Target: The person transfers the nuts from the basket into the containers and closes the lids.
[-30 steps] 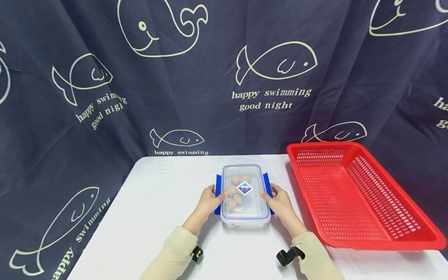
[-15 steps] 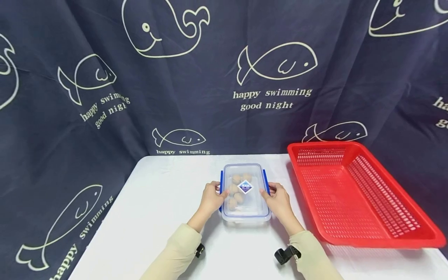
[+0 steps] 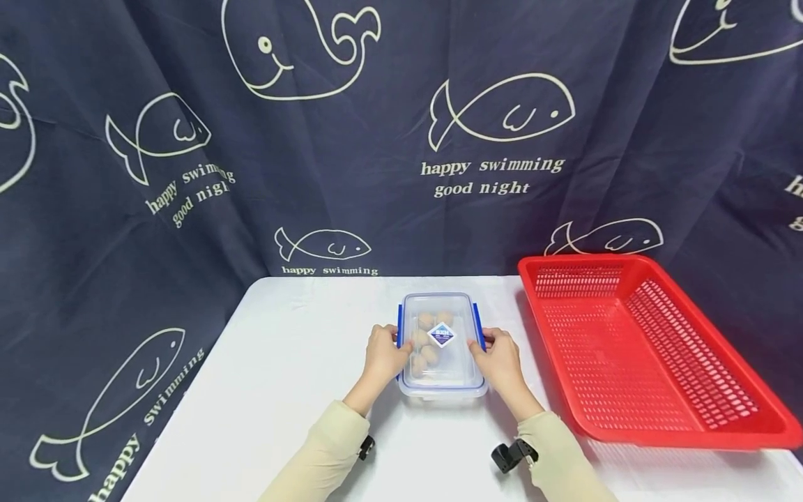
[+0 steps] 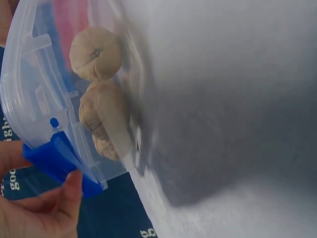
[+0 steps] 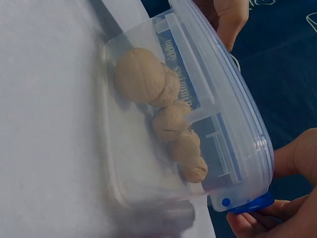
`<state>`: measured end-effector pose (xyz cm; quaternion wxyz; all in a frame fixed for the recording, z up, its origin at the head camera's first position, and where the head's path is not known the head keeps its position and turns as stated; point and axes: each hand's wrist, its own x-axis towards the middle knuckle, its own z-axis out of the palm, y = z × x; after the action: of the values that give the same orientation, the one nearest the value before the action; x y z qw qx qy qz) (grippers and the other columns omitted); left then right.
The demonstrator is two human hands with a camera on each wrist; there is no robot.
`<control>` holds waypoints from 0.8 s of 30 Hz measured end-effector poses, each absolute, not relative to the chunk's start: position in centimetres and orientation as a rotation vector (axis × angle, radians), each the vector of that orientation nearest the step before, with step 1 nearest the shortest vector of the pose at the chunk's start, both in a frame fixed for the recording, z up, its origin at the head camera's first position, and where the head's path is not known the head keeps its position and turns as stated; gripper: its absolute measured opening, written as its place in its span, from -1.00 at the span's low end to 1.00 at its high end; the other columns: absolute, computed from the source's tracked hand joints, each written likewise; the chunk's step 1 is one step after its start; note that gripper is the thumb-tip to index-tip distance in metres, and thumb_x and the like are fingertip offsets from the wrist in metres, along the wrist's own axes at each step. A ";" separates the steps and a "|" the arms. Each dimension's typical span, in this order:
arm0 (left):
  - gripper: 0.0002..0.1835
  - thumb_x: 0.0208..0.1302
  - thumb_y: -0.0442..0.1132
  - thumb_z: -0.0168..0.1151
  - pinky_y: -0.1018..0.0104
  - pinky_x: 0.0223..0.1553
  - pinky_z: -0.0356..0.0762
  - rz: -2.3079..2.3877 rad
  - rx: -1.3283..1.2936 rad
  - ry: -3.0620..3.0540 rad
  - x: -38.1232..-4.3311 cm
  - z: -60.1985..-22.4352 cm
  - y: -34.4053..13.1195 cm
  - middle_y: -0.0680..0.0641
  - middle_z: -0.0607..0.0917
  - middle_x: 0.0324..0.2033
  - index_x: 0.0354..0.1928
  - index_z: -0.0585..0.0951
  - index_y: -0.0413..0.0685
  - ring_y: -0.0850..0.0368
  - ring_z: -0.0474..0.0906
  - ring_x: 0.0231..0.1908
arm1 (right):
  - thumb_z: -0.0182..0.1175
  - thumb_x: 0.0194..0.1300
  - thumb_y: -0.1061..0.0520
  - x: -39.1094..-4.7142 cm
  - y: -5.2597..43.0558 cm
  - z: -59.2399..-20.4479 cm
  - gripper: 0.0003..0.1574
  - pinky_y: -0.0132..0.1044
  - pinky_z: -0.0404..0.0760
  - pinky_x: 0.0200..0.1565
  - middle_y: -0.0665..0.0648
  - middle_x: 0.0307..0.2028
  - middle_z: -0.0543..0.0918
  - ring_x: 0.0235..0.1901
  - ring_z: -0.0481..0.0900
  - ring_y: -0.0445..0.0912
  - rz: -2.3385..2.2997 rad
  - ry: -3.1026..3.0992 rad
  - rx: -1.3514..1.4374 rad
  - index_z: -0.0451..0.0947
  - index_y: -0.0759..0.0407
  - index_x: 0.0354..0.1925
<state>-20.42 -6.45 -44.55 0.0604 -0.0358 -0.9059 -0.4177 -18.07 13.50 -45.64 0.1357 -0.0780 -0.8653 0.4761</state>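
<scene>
A clear plastic food container [image 3: 456, 366] with a lid and a diamond-shaped label stands on the white table. Several walnuts [image 3: 429, 354] show through it, mostly along its left side. At the container's left edge, the left hand [image 3: 384, 355] has its thumb on the lid and its fingers on the blue side latch [image 4: 59, 161], which slopes down against the wall. Opposite it, the right hand [image 3: 500, 359] grips the other side, thumb on the lid rim and fingertips under the blue latch [image 5: 255, 203]. In the right wrist view, walnuts [image 5: 139, 75] lie on the container floor.
A large red plastic basket [image 3: 627, 369] with perforated walls stands to the right of the container. Behind the white table [image 3: 276, 362] hangs a dark blue curtain [image 3: 389, 139] printed with fish and whales. Each wrist carries a small black camera [image 3: 514, 455].
The blue side latches stuck outward a second ago and now lie folded down close along the container's sides. Both hands have stayed at its edges, the left shifting slightly right.
</scene>
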 end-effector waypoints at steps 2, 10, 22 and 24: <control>-0.56 0.09 -0.32 0.36 0.11 -0.27 0.64 -1.255 -0.108 -2.739 -20.4 -44.5 -6.4 -0.25 0.51 -0.31 -0.05 0.54 -0.54 -0.08 0.51 -0.32 | 0.26 0.16 0.29 -18.1 13.4 -45.4 -0.56 0.02 0.64 -0.10 0.46 -0.23 0.55 -0.22 0.61 0.23 1.358 -2.518 -0.221 0.49 0.62 -0.06; -0.58 0.08 -0.33 0.36 0.06 -0.25 0.65 -1.241 -0.077 -2.713 -20.2 -44.6 -5.9 -0.24 0.51 -0.31 -0.07 0.56 -0.52 -0.13 0.54 -0.33 | 0.24 0.13 0.30 -18.2 13.3 -45.2 -0.58 0.05 0.62 -0.15 0.42 -0.29 0.55 -0.27 0.58 0.22 1.255 -2.546 -0.199 0.51 0.63 -0.10; -0.52 0.20 -0.22 0.29 0.04 -0.18 0.64 -0.929 -0.276 -2.794 -20.3 -44.6 -6.3 -0.31 0.53 -0.26 0.00 0.52 -0.54 -0.14 0.53 -0.25 | 0.19 0.23 0.26 -17.9 14.8 -43.5 -0.50 0.14 0.52 0.04 0.51 -0.10 0.54 -0.07 0.53 0.32 1.100 -2.764 0.029 0.44 0.62 0.03; -0.51 0.23 -0.20 0.28 0.03 -0.17 0.64 -0.824 -0.315 -2.828 -20.3 -44.0 -6.6 -0.33 0.56 -0.22 0.03 0.52 -0.52 -0.16 0.53 -0.21 | 0.16 0.24 0.25 -17.8 15.0 -42.9 -0.49 0.18 0.46 0.12 0.53 -0.01 0.52 0.04 0.48 0.36 1.040 -2.794 0.100 0.44 0.61 0.07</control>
<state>-20.26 -6.59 -44.02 0.0897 -0.1058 -0.9508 -0.2770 -17.77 15.03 -42.85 0.0793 0.0336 -0.9337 0.3475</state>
